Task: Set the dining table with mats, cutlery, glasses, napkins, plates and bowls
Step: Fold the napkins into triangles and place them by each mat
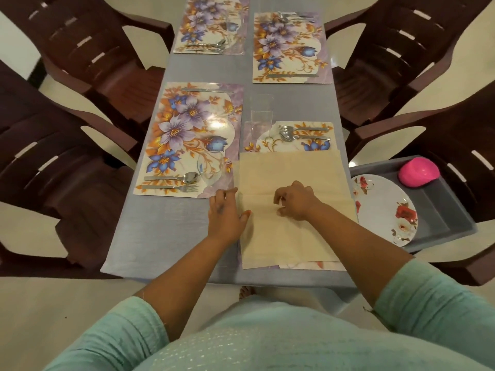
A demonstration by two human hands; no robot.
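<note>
A beige cloth napkin (pixel 290 170) lies spread over the near right floral mat (pixel 318 127), hiding most of it. My left hand (pixel 225 212) grips the napkin's left edge, fingers curled. My right hand (pixel 296 200) pinches a fold near the napkin's middle. A clear glass (pixel 261 116) stands at that mat's far left corner, with forks and spoons (pixel 292 133) beside it. The near left mat (pixel 187 137) carries a knife, a spoon, a fork and a glass (pixel 210 167). Two more mats (pixel 288 46) with cutlery lie farther up the grey table (pixel 166 226).
A grey tray (pixel 439 207) sits on the chair at the right, holding white rose-patterned plates (pixel 383 207) and a pink bowl (pixel 417 171). Dark brown plastic chairs (pixel 69 162) line both sides of the table.
</note>
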